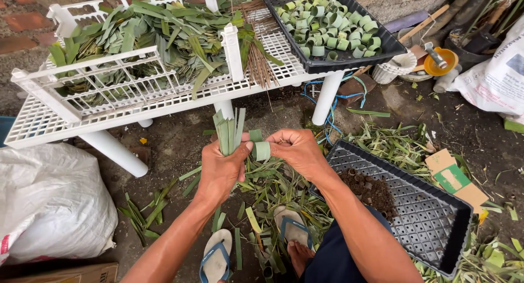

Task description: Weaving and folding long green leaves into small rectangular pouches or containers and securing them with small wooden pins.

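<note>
My left hand (221,168) grips a small bundle of cut green leaf strips (229,131) that stand upright out of the fist. My right hand (297,150) pinches a leaf strip rolled into a small green ring (262,150), held between both hands at the thumbs. Both hands hover over a heap of leaf scraps (273,187) on the dirt ground, above my feet in sandals (216,258).
A white plastic rack (262,75) behind holds a pile of long green leaves (153,37) and a black tray (382,48) full of rolled rings. A second black perforated tray (431,217) with some soil lies at right. A white sack (49,201) sits left.
</note>
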